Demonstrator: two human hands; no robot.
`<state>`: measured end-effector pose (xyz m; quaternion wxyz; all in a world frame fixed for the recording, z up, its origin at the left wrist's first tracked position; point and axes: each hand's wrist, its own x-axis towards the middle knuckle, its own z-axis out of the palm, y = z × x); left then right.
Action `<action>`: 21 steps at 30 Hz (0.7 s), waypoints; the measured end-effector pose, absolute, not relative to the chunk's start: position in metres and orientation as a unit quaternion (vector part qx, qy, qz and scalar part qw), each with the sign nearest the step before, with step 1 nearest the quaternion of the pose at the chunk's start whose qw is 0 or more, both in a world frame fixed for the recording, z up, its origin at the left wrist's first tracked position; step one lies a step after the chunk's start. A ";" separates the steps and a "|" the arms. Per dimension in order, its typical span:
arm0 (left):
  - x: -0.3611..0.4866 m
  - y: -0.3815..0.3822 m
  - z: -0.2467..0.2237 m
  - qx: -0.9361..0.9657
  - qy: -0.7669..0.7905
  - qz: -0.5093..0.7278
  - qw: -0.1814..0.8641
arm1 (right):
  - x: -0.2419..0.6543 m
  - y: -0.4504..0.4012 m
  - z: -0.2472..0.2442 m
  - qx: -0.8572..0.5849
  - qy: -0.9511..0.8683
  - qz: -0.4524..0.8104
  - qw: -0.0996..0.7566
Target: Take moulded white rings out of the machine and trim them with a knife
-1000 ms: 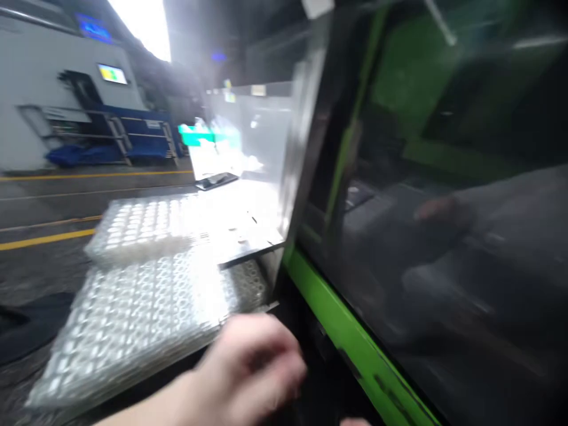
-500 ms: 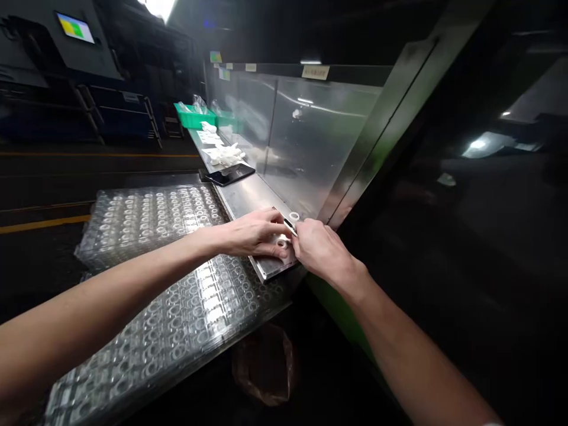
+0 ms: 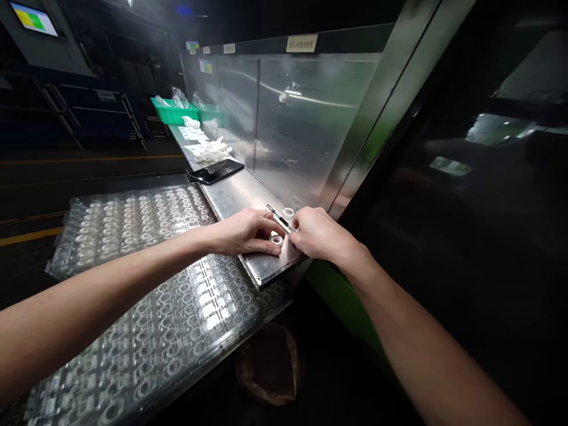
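A slim silver utility knife with a black slider (image 3: 280, 219) lies slantwise just above the metal shelf. My right hand (image 3: 319, 234) pinches its near end, with the fingertips hiding that tip. My left hand (image 3: 248, 232) rests low on the shelf, its thumb and fingers closed about a small white ring (image 3: 276, 239). The left fingers also come up against the knife's side. Behind the knife, a second white ring (image 3: 288, 212) lies apart from both hands, near the back panel.
The narrow metal shelf (image 3: 235, 195) carries a black tablet-like device (image 3: 217, 171), crumpled white gloves (image 3: 213, 151) and a green basket (image 3: 175, 112). Stacked clear trays of rings (image 3: 177, 307) stand at left, below shelf height. A plastic bag (image 3: 270, 370) hangs underneath. A metal panel (image 3: 306, 118) rises behind.
More of the knife shows between my hands than before. Both hands remain close together around the rings. The whole view has shifted slightly, moving the shelf things left.
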<state>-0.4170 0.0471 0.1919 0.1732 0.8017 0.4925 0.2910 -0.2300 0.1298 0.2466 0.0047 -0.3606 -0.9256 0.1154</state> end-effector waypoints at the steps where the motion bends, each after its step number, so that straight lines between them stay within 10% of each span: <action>1: -0.416 0.047 0.191 0.801 0.493 0.293 0.173 | -0.228 0.130 0.247 -0.365 -0.922 0.129 0.008; 16: -0.370 -0.008 0.189 0.834 0.431 0.325 -0.111 | -0.048 0.043 0.145 -0.332 -0.708 0.603 0.158; 21: -0.286 -0.056 0.173 0.810 0.446 0.380 -0.025 | -0.022 0.018 0.105 -0.330 -0.587 0.723 0.158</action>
